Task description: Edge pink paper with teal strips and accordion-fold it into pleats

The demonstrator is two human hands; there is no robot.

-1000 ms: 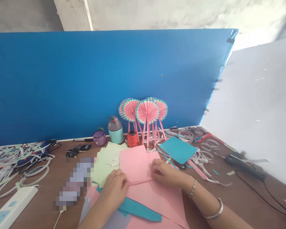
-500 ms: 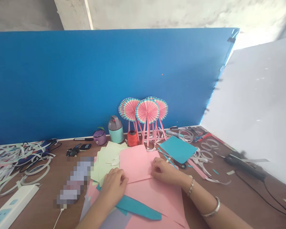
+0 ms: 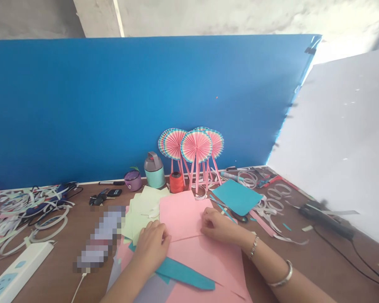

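My left hand (image 3: 151,244) rests with curled fingers on the left edge of a pink paper sheet (image 3: 181,214). My right hand (image 3: 217,225) presses its curled fingers on the sheet's right side, along a fold line. More pink sheets (image 3: 208,263) lie under it, with a teal strip (image 3: 185,273) and pale green sheets (image 3: 142,210) to the left. Whether either hand pinches the paper I cannot make out.
Pink paper fans (image 3: 192,147) lean on the blue board (image 3: 113,105). An orange thread spool (image 3: 176,182), a mint cup (image 3: 154,170), a purple tape holder (image 3: 132,180), a teal sheet (image 3: 236,196), scissors (image 3: 232,212), paper strip coils (image 3: 25,210), a power strip (image 3: 17,269) and a glue gun (image 3: 325,216) surround me.
Both hands stay on the pink sheet with hardly any movement. The view has shifted slightly.
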